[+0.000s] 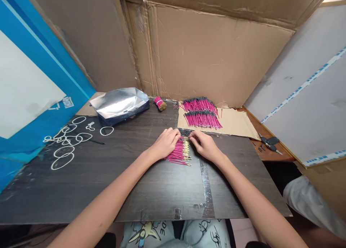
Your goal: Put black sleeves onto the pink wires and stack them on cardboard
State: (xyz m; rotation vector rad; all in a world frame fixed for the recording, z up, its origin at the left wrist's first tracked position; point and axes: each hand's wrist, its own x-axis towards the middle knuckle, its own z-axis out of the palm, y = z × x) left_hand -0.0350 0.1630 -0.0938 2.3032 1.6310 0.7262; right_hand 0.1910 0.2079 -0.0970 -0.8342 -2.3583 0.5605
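Observation:
A row of pink wires (175, 153) with bare gold-coloured ends lies side by side on the dark table in front of me. My left hand (168, 141) rests over the far end of this row, its fingers curled closed at a pink wire. Just right of the gold ends, my right hand (204, 144) has thumb and fingers pinched together; whatever is between them is too small to make out. Small black tubes (185, 132) lie in a little pile between and beyond both hands, close to the fingertips.
Pink wires with black ends (202, 119) lie in two rows on a cardboard sheet (238, 122). Behind are a rubber-banded wire bundle (160, 104) and a silver bag (120, 102). White rubber bands (62, 161) lie left. Dark-handled cutters (270, 143) sit right. Cardboard walls (216, 53) enclose the table.

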